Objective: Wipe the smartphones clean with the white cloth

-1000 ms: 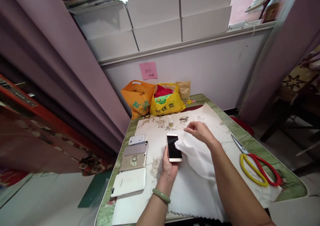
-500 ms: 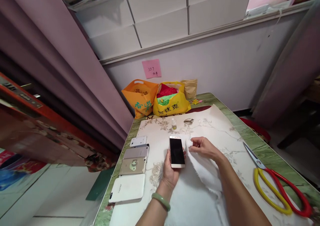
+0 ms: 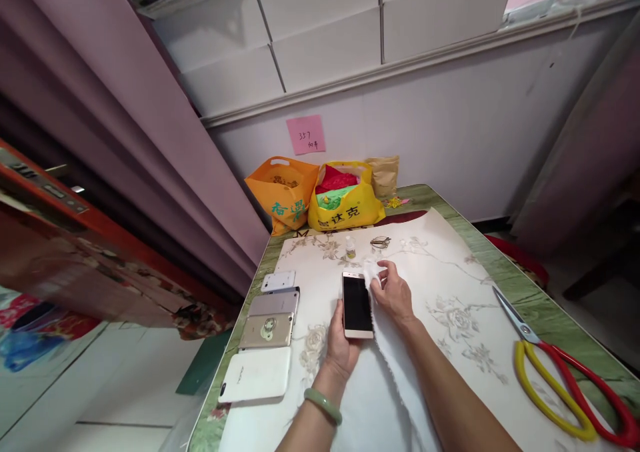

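Note:
My left hand (image 3: 343, 349), with a green bangle (image 3: 323, 405) at its wrist, is closed around a smartphone (image 3: 357, 309). The phone has a white-and-gold front and its dark screen faces up. My right hand (image 3: 394, 293) pinches a white cloth (image 3: 400, 359) whose edge lies against the phone's upper right corner. The rest of the cloth trails down toward me between my forearms. Beyond the phone stand a small clear bottle (image 3: 351, 248) and a pair of glasses (image 3: 381, 242).
Several phones lie face down at the left, among them a white phone (image 3: 256, 375). Large scissors (image 3: 545, 352) with red and yellow handles lie at the right. An orange bag (image 3: 285, 192), a yellow bag (image 3: 345, 212) and a brown pouch (image 3: 385, 175) stand against the wall.
My right hand has moved left with the cloth, from beside the phone to its upper right corner. The left hand still holds the phone in nearly the same place.

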Available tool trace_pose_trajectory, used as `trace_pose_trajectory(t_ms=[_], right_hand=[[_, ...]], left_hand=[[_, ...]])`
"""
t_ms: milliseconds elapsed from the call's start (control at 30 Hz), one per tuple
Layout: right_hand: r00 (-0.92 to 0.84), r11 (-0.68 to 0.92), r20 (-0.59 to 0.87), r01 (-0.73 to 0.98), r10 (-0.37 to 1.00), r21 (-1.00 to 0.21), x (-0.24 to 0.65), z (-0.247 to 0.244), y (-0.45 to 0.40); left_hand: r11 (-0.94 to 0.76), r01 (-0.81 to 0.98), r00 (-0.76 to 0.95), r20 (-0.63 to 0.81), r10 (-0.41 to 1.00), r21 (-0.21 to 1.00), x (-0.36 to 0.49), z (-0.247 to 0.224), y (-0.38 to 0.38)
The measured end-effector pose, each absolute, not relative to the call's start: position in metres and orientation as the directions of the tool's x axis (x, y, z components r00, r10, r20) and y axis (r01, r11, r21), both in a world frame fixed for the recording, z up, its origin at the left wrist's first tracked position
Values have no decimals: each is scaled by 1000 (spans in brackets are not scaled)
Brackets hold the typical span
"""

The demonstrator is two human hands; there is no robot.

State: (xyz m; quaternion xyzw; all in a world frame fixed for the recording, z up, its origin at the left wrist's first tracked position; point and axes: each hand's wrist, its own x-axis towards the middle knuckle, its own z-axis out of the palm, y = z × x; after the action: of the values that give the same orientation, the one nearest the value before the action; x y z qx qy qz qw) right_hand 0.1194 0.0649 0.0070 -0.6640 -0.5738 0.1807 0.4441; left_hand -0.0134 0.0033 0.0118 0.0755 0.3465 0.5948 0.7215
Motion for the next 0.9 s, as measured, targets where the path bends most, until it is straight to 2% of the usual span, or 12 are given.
trace_pose_trajectory(t_ms=[67,133,300,533,667,900], right_hand=[[305,106,304,526,902,-844,118,2,61],[266,193,367,509,891,-839,118,2,58],[-56,438,496,561,867,-703,116,1,49],[-46,465,605,687,795,-558,109,0,52],[-48,463,603,689,797,-557,106,5,40],[-301,685,651,548,697,-481,99,1,0]], left_hand=[[284,-814,66,-404,912,507,-14,12,4],[281,-820,66,-404,912,500,-14,11,5],[283,-812,66,-401,914,510,-16,6,4],[278,-810,84,-368,926,516,-18,1,3],[286,-822,108,-358,927,492,-21,-2,3],[279,-823,119,-331,936,495,-26,-5,1]])
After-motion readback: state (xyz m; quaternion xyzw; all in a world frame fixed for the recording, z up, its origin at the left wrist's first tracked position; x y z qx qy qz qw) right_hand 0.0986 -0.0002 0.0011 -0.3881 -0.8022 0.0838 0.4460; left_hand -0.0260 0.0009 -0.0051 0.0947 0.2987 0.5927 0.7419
